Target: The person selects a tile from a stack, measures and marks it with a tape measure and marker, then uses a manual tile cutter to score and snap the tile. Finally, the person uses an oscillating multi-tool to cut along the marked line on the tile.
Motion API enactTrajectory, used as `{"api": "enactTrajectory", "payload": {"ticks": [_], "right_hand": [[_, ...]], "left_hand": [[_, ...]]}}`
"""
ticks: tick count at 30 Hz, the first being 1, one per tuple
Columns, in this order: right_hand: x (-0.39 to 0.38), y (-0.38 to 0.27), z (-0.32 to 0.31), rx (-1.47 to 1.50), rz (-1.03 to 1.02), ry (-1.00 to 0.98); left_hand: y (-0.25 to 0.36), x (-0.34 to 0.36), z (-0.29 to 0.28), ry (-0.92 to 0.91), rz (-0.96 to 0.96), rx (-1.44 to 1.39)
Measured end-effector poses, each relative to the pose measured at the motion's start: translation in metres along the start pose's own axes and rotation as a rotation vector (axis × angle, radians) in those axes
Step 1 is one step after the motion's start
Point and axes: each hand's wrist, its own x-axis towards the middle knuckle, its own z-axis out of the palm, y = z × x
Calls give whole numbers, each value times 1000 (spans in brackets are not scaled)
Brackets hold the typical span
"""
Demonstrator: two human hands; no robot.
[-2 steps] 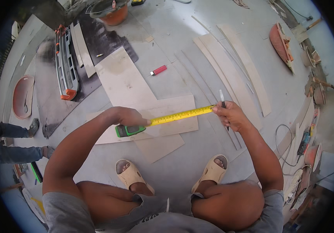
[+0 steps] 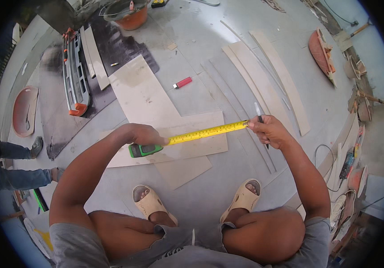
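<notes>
Left hand (image 2: 145,134) holds the green tape measure (image 2: 145,150) left of frame centre; right hand (image 2: 273,131), right of centre, pinches the end of its yellow blade (image 2: 207,132) and holds a pen (image 2: 260,119). Versus earlier frame: hands slightly farther apart, pen more tilted. Pale slab (image 2: 196,152) lies below the blade, mid-frame.

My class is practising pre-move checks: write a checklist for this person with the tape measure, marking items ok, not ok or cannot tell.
1. Left hand holds the green tape measure: ok.
2. Right hand holds the free end of the yellow blade: ok.
3. Pen also in the right hand: ok.
4. Blade end within the crosswise board's right edge: not ok; it reaches past in this view.
5. Blade touching the board: cannot tell.
</notes>
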Motion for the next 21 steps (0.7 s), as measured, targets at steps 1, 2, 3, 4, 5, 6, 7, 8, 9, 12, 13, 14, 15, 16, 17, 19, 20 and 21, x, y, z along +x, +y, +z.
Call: {"api": "enactTrajectory", "payload": {"ticks": [1,2,3,4,5,6,7,8,9,12,13,14,15,16,17,19,20,21], "right_hand": [[-6,-19,-6,-95,28,-4],[-8,-37,-12,-202,25,44],[-12,-52,-19,-308,34,96],[-14,-62,-23,-400,47,141],[-13,-67,-26,-487,46,169],[-7,-78,-31,-570,23,209],[-3,-75,-34,-643,11,236],[0,-69,-33,-571,17,225],[9,-63,-24,-496,13,218],[45,-14,-10,-228,-18,186],[55,2,-6,-158,-23,184],[66,20,2,-80,-27,168],[76,40,7,2,-38,189],[86,59,10,88,-53,216],[95,73,16,172,-69,230],[101,89,26,194,-32,153],[102,97,31,202,-12,113],[103,103,35,134,-38,138]], "left_hand": [[-11,1,-1,20,-19,34],[-22,5,-8,62,-18,21],[-30,12,-14,94,-11,9],[-38,16,-18,118,-15,3],[-47,24,-21,163,-27,-56],[-56,31,-38,230,-36,-103],[-66,36,-43,282,-58,-150],[-78,39,-46,283,-57,-203],[-89,42,-53,292,-57,-252],[-87,39,-67,280,-49,-401],[-82,40,-63,256,-58,-456],[-80,40,-54,249,-66,-477],[-77,41,-46,241,-65,-484],[-74,44,-41,234,-60,-485],[-82,47,-32,209,-15,-481],[-95,53,-7,211,-29,-465],[-97,53,4,237,-85,-442],[-110,60,13,200,-96,-479]]}}
